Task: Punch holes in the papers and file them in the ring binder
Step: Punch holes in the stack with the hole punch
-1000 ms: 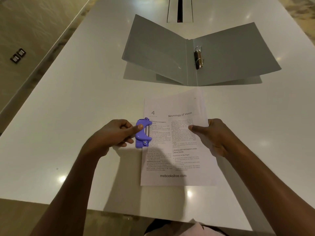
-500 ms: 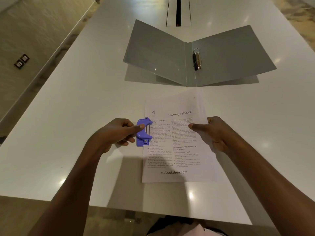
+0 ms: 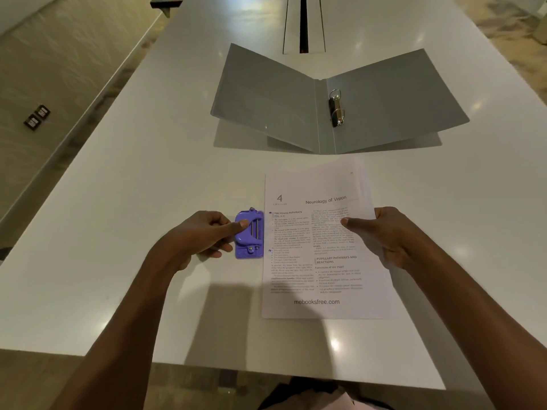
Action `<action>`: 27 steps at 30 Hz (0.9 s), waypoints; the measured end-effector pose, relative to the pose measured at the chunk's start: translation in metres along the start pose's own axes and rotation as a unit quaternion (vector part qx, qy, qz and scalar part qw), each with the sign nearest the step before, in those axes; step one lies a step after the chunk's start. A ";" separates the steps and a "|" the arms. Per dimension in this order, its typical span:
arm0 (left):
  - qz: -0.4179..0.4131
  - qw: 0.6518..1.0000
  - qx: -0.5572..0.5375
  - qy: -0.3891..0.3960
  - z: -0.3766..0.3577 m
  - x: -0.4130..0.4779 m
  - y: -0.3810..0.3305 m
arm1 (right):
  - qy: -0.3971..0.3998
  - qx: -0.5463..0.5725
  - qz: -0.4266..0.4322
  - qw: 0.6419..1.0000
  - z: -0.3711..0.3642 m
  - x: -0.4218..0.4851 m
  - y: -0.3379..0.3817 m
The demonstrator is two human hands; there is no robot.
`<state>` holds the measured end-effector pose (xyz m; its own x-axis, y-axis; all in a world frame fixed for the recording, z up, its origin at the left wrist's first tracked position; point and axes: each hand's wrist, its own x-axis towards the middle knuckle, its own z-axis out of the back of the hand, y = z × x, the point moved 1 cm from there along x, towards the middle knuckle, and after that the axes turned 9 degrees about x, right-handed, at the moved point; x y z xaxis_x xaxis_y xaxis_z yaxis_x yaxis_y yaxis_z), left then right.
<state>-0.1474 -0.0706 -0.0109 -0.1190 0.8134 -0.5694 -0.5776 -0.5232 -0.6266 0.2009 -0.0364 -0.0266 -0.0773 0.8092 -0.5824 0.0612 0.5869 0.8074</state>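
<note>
Left hand gripping purple punch — right hand pinching papers, binder open

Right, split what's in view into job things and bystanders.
Job: punch, gripped by left hand; papers, pinched by right hand; open binder.
Bystanders: floor sockets; cable slot in the table.
</note>
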 end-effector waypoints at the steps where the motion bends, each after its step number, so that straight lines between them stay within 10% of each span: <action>1: -0.002 1.000 -0.003 0.002 0.000 -0.001 0.000 | -0.002 -0.004 0.000 1.000 0.003 -0.001 0.001; 8: 0.001 0.999 -0.047 -0.007 0.001 -0.011 -0.006 | -0.001 0.002 0.002 1.000 0.024 -0.013 0.001; 14: -0.156 0.929 0.016 -0.335 -0.024 -0.034 -0.035 | 0.012 0.047 0.014 0.999 0.040 -0.031 0.003; 21: -0.112 0.982 -0.137 -0.066 -0.074 -0.045 -0.081 | 0.015 0.062 0.068 0.996 0.057 -0.049 0.014; 27: -0.097 0.960 -0.238 0.112 -0.086 -0.035 -0.086 | 0.009 0.072 0.105 0.992 0.067 -0.059 0.026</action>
<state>-0.0242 -0.0759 0.0173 0.1616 0.8598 -0.4845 -0.1297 -0.4681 -0.8741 0.2740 -0.0678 0.0222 -0.0662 0.9143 -0.3995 0.2192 0.4039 0.8881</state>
